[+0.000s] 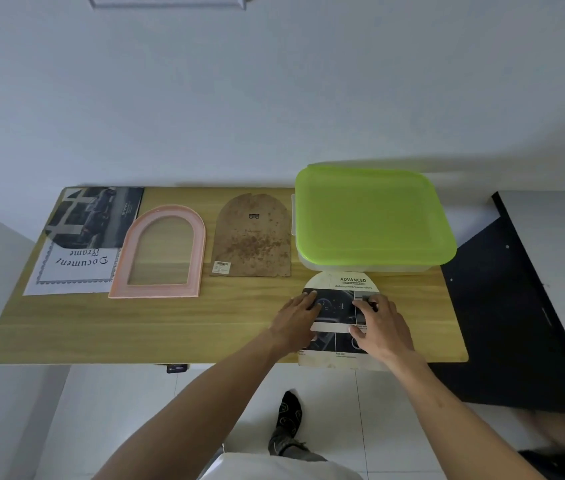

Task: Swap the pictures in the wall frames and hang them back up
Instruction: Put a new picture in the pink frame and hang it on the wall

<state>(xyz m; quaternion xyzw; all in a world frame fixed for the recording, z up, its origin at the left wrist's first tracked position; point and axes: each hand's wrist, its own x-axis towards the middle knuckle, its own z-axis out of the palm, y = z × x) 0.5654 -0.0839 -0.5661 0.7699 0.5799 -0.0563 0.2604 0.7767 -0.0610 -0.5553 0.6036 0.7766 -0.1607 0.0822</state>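
An arch-shaped printed picture (341, 284) headed "ADVANCED" lies at the wooden table's (170, 327) front right, its lower edge overhanging the table. My left hand (296, 320) and my right hand (383, 323) both press flat on it with spread fingers. The empty pink arched frame (160, 252) lies left of centre, with the table showing through its opening. Its brown stained backing board (251, 237) lies to the right of it. A dark car picture (97, 216) and a white "Document Frame" sheet (73, 268) lie at the far left.
A box with a green lid (371, 216) stands at the back right, just behind the arched picture. A black surface (523, 306) adjoins the table's right end. A white frame's lower edge (166, 1) hangs on the wall above. My foot (288, 415) is on the tiled floor.
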